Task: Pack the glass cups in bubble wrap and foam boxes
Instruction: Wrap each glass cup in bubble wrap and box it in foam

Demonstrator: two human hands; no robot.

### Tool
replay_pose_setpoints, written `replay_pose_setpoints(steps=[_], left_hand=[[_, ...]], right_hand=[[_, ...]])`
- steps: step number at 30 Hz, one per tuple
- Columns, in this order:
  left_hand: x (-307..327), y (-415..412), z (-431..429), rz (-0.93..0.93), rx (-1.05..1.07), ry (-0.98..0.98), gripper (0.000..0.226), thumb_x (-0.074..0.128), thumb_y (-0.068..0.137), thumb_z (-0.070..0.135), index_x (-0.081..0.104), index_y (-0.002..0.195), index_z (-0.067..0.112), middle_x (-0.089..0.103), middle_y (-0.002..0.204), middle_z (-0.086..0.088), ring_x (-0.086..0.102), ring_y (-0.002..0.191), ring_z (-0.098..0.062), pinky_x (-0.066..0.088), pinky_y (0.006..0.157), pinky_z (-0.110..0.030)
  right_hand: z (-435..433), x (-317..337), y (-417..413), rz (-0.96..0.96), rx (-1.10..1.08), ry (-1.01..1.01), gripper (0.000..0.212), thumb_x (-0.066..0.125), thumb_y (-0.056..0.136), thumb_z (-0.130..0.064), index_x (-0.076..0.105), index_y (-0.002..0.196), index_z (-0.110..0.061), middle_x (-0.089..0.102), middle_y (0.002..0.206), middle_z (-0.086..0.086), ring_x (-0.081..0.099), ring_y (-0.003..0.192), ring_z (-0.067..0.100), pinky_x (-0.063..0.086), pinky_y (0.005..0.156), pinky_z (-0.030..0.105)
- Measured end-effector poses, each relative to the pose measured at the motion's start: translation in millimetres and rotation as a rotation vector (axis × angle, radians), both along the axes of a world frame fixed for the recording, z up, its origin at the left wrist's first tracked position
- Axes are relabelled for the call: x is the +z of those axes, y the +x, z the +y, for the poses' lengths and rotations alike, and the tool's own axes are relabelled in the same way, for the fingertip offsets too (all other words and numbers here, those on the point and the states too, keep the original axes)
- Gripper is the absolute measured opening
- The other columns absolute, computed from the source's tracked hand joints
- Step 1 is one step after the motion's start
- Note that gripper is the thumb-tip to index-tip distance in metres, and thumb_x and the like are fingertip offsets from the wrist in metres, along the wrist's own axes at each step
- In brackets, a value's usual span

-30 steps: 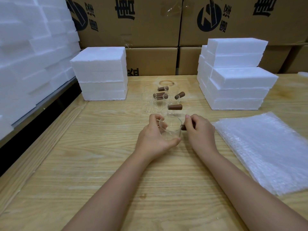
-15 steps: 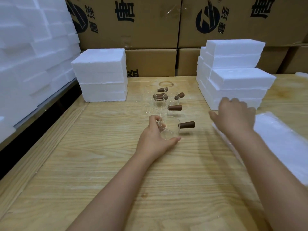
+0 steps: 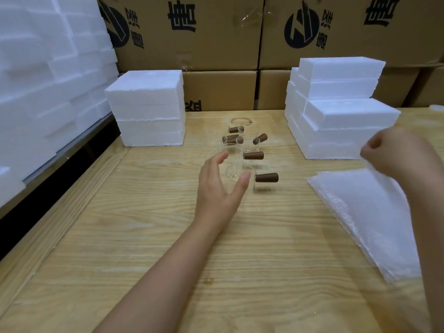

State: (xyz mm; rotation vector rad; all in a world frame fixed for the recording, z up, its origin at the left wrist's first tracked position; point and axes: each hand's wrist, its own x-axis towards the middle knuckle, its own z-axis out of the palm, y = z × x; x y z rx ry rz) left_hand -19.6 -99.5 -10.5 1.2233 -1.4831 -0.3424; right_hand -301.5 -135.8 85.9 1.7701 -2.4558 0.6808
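Right hand [image 3: 394, 152] onto the bubble wrap [image 3: 360, 212]

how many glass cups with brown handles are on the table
5, by handles: nearest cup beside the left hand; second cup behind it; farther back, left cup, right cup, rear cup. Clear glass overlaps, so more may be hidden.

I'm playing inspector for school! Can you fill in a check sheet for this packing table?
Surface: wooden table.
Job's things: front glass cup upright, more cups behind; foam boxes stacked left and right; bubble wrap pile at right.
Clutter: nothing seen.
Hands: left hand open beside the front cup; right hand pinches a bubble wrap sheet.
Cables: nothing seen.
Surroundings: cardboard boxes behind, foam blocks at left.
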Motion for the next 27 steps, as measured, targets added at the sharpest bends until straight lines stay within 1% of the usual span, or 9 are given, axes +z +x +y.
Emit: replay_pose_setpoints(steps=[2, 4, 6, 9, 13, 17, 19, 24, 27], left_hand=[[3.1, 0.5, 1.5, 0.008, 0.041, -0.188, 0.041, 0.052, 0.088, 0.042, 0.054, 0.119, 0.015, 0.058, 0.111, 0.006, 0.055, 0.104, -0.012, 0.039, 0.092, -0.016], [9.4, -0.4, 3.2, 0.079, 0.032, -0.278, 0.019, 0.051, 0.09, 0.033, 0.056, 0.106, 0.023, 0.061, 0.09, 0.005, 0.058, 0.085, -0.01, 0.044, 0.08, -0.02], [17.6, -2.6, 4.9, 0.16, -0.044, -0.25, 0.004, 0.052, 0.092, 0.029, 0.055, 0.094, 0.031, 0.061, 0.073, 0.005, 0.057, 0.068, -0.007, 0.048, 0.066, -0.024], [33.9, -8.5, 6.2, 0.347, -0.194, -0.036, 0.015, 0.053, 0.089, 0.039, 0.059, 0.088, 0.025, 0.064, 0.064, 0.004, 0.056, 0.053, -0.008, 0.046, 0.051, -0.026], [52.5, -15.7, 4.9, 0.619, -0.403, 0.314, 0.045, 0.048, 0.093, 0.053, 0.055, 0.106, 0.011, 0.069, 0.085, -0.008, 0.062, 0.053, -0.017, 0.047, 0.045, -0.024], [52.9, -16.9, 7.9, 0.632, -0.449, 0.313, 0.009, 0.057, 0.096, 0.019, 0.056, 0.094, 0.01, 0.069, 0.069, 0.0, 0.066, 0.053, -0.016, 0.05, 0.043, -0.024], [52.1, -17.2, 8.1, 0.61, -0.438, 0.278, 0.008, 0.061, 0.092, 0.006, 0.057, 0.085, 0.01, 0.068, 0.063, 0.003, 0.065, 0.056, -0.011, 0.053, 0.047, -0.024], [51.8, -22.2, 10.0, 0.502, -0.435, 0.161, 0.02, 0.071, 0.081, -0.003, 0.058, 0.072, 0.01, 0.064, 0.062, 0.009, 0.062, 0.061, -0.002, 0.051, 0.06, -0.016], [52.3, -24.9, 11.6, 0.494, -0.461, 0.118, 0.021, 0.071, 0.079, -0.006, 0.058, 0.074, 0.009, 0.064, 0.064, 0.009, 0.062, 0.063, -0.001, 0.05, 0.062, -0.014]], right_hand=[[8.0, 13.1, 5.8, -0.122, 0.104, -0.228, 0.019, 0.061, 0.086, -0.019, 0.057, 0.067, -0.019, 0.061, 0.07, 0.002, 0.056, 0.072, 0.028, 0.042, 0.06, 0.031], [18.7, 27.0, 15.9, -0.383, 0.288, -0.393, 0.019, 0.067, 0.085, -0.023, 0.057, 0.069, -0.027, 0.062, 0.076, -0.007, 0.061, 0.078, 0.022, 0.049, 0.072, 0.034], [33.3, 38.6, 33.9, -0.683, 0.58, -0.46, 0.02, 0.073, 0.082, -0.018, 0.06, 0.074, -0.03, 0.069, 0.085, -0.005, 0.068, 0.088, 0.017, 0.053, 0.079, 0.032], [48.5, 43.0, 61.5, -0.92, 1.023, -0.329, 0.018, 0.073, 0.076, -0.011, 0.059, 0.078, -0.022, 0.071, 0.093, 0.001, 0.067, 0.101, 0.019, 0.053, 0.088, 0.027], [49.7, 29.5, 79.7, -0.764, 1.149, 0.042, 0.013, 0.066, 0.073, -0.01, 0.054, 0.075, -0.01, 0.069, 0.108, 0.006, 0.064, 0.108, 0.01, 0.052, 0.088, 0.021], [41.0, 14.7, 80.7, -0.636, 1.088, 0.212, 0.018, 0.066, 0.081, 0.003, 0.053, 0.073, -0.007, 0.067, 0.11, 0.004, 0.062, 0.109, 0.007, 0.049, 0.083, 0.015], [39.4, 13.2, 78.2, -0.637, 1.068, 0.272, 0.018, 0.073, 0.077, -0.01, 0.056, 0.079, -0.009, 0.067, 0.109, -0.003, 0.061, 0.109, 0.005, 0.05, 0.084, 0.014], [39.7, 12.7, 84.9, -0.626, 0.927, 0.287, 0.058, 0.076, 0.058, -0.065, 0.063, 0.098, -0.024, 0.069, 0.101, -0.015, 0.064, 0.097, 0.0, 0.048, 0.085, 0.023], [38.2, 12.2, 87.9, -0.542, 0.875, 0.245, 0.052, 0.071, 0.054, -0.062, 0.066, 0.088, -0.022, 0.071, 0.089, -0.011, 0.068, 0.085, 0.005, 0.048, 0.08, 0.029]])
